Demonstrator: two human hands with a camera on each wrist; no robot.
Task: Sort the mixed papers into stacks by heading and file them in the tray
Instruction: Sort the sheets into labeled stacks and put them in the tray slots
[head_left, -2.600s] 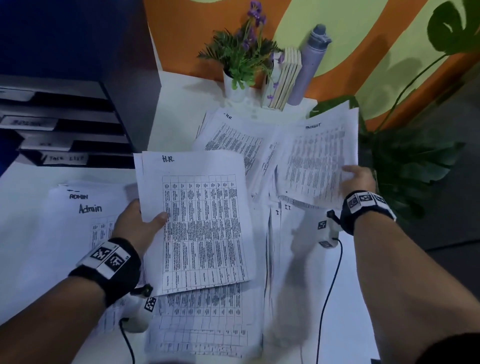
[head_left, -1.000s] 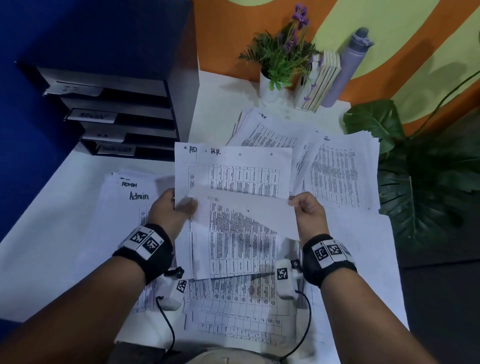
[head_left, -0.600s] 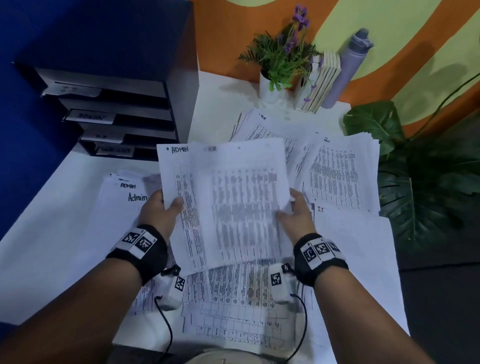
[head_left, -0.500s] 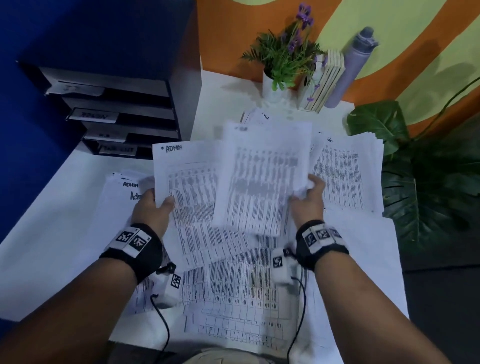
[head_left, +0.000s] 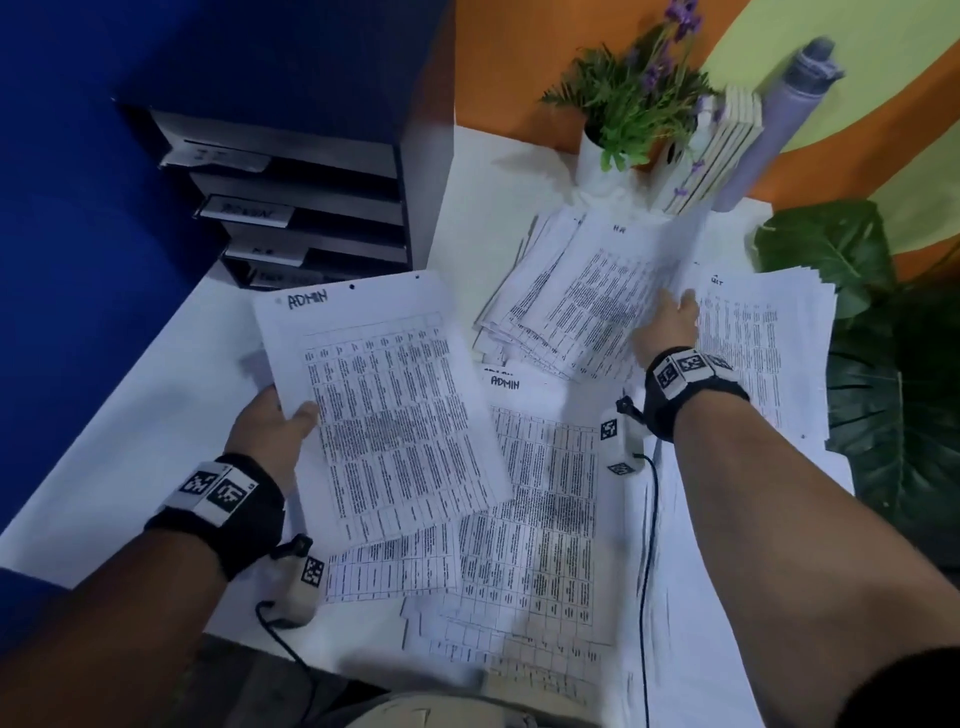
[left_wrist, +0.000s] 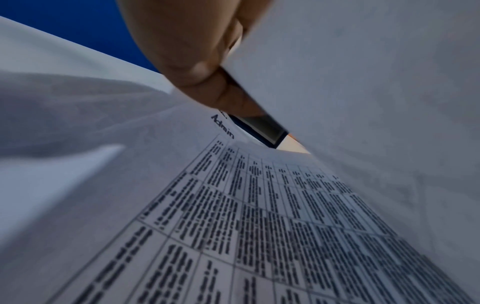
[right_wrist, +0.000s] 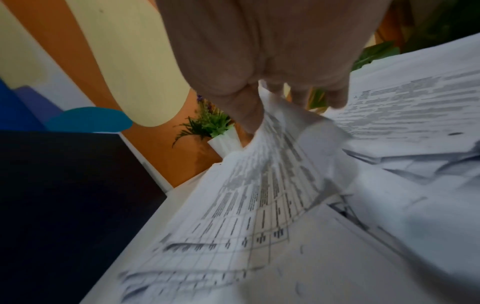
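My left hand (head_left: 291, 415) grips the left edge of a printed sheet headed ADMIN (head_left: 384, 405) and holds it above the table. From the left wrist view, the fingers (left_wrist: 194, 61) sit under that sheet (left_wrist: 363, 102), with an Admin stack (left_wrist: 233, 195) lying below. My right hand (head_left: 670, 322) reaches to the back and pinches a blurred sheet (right_wrist: 280, 164) over the HR stack (head_left: 561, 306). Another ADMIN sheet (head_left: 540, 467) tops the mixed pile in front of me. The black tray (head_left: 311, 218) with labelled shelves stands at the back left.
A third paper stack (head_left: 769, 343) lies at the right. A potted plant (head_left: 634, 114), books (head_left: 722, 150) and a grey bottle (head_left: 769, 119) line the back wall. A large leafy plant (head_left: 883, 374) stands beyond the table's right edge.
My right hand drew the top H.R. sheet off the papers in my left hand and carried it back to the HR stack. The ADMIN sheet now shows on top in my left hand.
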